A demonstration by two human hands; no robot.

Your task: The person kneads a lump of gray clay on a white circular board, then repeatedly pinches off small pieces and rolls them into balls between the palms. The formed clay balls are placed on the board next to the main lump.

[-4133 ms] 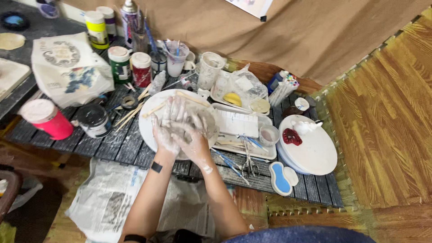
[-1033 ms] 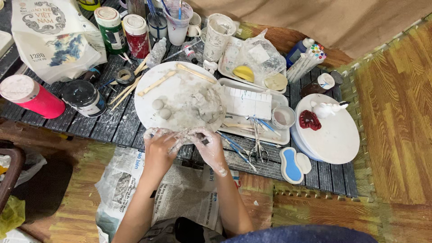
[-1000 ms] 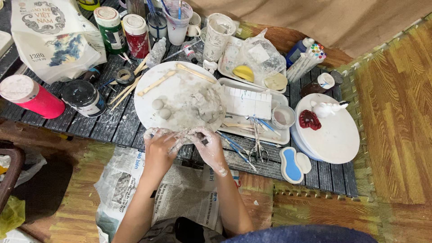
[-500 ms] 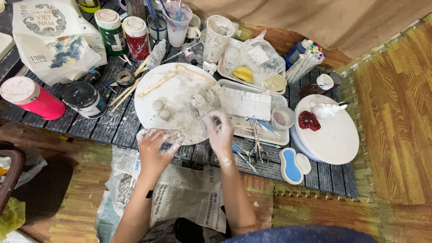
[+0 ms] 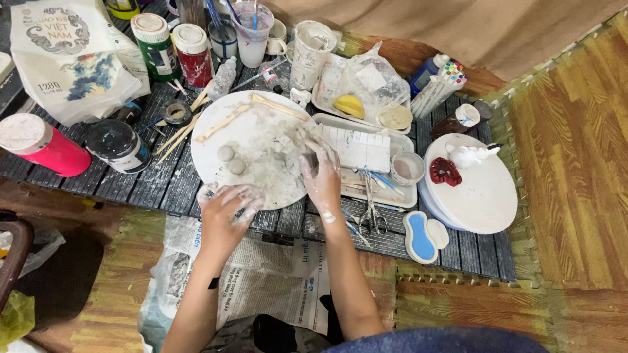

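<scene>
- Our right hand (image 5: 322,173) presses open-fingered on the soft, sticky grey clay (image 5: 275,153) covering the round white board (image 5: 216,124).
- Our left hand (image 5: 226,212), at the near rim, curls loosely around a small lump; we cannot tell how firmly.
- We judge clay best pinched gently.

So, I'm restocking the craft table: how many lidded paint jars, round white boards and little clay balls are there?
Lidded paint jars: 4, green, red, pink, black
Round white boards: 2, clay board, right board
Clay balls: 2
Total: 8
</scene>
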